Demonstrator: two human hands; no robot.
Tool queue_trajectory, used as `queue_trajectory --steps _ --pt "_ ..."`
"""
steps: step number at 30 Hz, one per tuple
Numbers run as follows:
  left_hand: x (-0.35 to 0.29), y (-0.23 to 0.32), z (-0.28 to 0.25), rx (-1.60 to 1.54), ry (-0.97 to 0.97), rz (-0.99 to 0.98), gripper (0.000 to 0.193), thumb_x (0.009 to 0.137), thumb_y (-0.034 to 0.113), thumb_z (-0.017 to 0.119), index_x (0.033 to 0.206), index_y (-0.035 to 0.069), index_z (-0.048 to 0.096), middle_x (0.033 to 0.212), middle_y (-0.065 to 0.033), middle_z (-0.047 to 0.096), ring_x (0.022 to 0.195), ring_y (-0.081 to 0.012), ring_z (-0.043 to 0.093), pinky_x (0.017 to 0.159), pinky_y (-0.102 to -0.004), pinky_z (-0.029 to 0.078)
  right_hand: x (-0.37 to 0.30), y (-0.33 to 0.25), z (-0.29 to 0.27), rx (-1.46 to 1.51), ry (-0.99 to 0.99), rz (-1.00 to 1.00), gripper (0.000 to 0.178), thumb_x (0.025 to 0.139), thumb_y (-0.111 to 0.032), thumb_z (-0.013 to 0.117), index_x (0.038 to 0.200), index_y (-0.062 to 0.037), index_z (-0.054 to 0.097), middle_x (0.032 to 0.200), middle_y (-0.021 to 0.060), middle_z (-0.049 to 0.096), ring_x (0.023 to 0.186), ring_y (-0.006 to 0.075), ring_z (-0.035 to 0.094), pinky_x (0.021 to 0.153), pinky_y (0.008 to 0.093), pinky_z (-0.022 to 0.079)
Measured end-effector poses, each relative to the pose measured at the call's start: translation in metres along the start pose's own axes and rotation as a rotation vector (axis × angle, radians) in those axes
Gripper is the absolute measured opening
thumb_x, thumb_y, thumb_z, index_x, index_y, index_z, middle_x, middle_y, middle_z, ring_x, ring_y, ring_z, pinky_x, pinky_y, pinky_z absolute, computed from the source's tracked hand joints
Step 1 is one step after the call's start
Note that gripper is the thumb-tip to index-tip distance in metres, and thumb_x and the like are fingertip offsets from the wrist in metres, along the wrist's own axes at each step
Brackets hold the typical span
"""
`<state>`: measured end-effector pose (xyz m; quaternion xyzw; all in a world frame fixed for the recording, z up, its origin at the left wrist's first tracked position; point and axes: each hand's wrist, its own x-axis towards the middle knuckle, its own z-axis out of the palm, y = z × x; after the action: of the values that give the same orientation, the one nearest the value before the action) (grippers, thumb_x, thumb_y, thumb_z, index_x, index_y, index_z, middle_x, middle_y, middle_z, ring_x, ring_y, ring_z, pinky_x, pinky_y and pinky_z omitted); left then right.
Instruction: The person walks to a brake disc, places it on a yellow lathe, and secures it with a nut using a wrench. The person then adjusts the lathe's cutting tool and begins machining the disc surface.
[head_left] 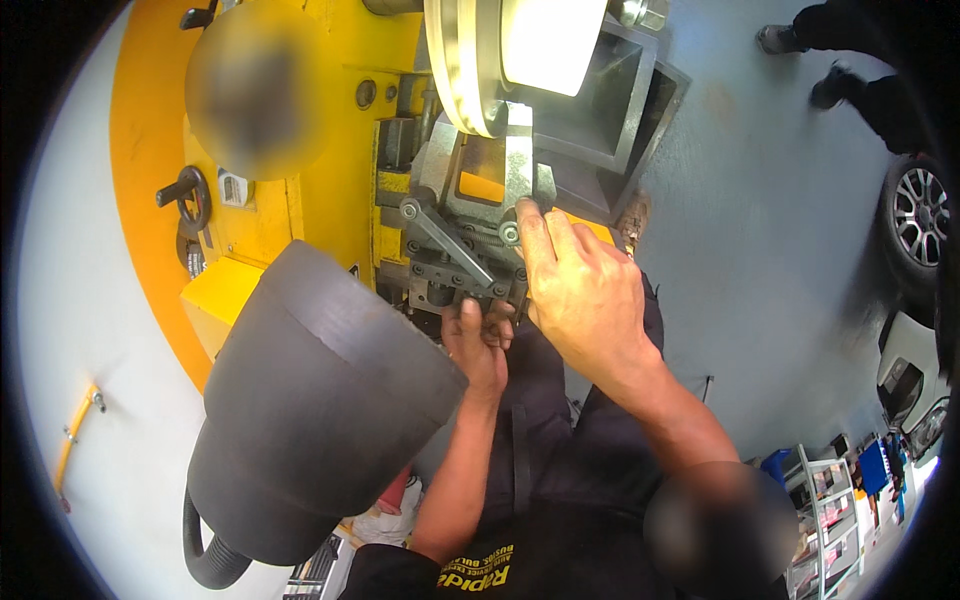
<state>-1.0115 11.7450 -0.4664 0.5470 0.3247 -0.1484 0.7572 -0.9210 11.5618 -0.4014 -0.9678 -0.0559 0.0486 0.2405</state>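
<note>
My right hand [590,285] is closed beside the steel tool arm [519,160] of a yellow machine. Its index finger presses near the arm's lower end, by a round bolt head [510,233]. The other fingers curl under, so what they grip is hidden. Palm up, my left hand [480,345] is just below the metal tool block [460,275], thumb and half-bent fingers apart, with nothing visible held. A flat metal lever [450,245] lies slanted across the block. Above, a bright round metal rim [463,70] comes close to the tool arm's tip.
A large black rubber hood [320,410] with a ribbed hose [220,562] takes up the left foreground. The yellow machine body [335,215] carries a handwheel [193,198]. Behind is an open metal bin [615,95]. At right are a person's legs [850,85], a car wheel [918,215] and a shelf rack [825,510].
</note>
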Motion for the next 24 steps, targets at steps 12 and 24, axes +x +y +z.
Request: queue_trajectory --steps 12,24 --pt "0.000 0.003 0.003 -0.072 0.022 0.018 0.038 0.108 0.039 0.057 0.123 0.004 0.059 0.099 -0.0131 0.074 0.072 -0.0106 0.066 0.063 -0.0228 0.050 -0.002 -0.006 0.003 0.014 0.031 0.057 0.054 0.074 -0.015 0.073 0.123 0.0042 0.062 0.092 0.0065 0.062 0.084 0.0188 0.069 0.068 0.0299 0.058" --pt "0.001 -0.001 -0.003 -0.002 -0.053 0.035 0.042 0.110 0.041 0.053 0.122 0.001 0.061 0.100 -0.0060 0.071 0.073 -0.0104 0.061 0.073 -0.0269 0.051 -0.004 -0.007 0.007 -0.019 0.051 0.047 0.051 0.076 -0.016 0.072 0.122 0.0031 0.062 0.092 0.0053 0.062 0.085 0.0176 0.070 0.067 0.0293 0.059"
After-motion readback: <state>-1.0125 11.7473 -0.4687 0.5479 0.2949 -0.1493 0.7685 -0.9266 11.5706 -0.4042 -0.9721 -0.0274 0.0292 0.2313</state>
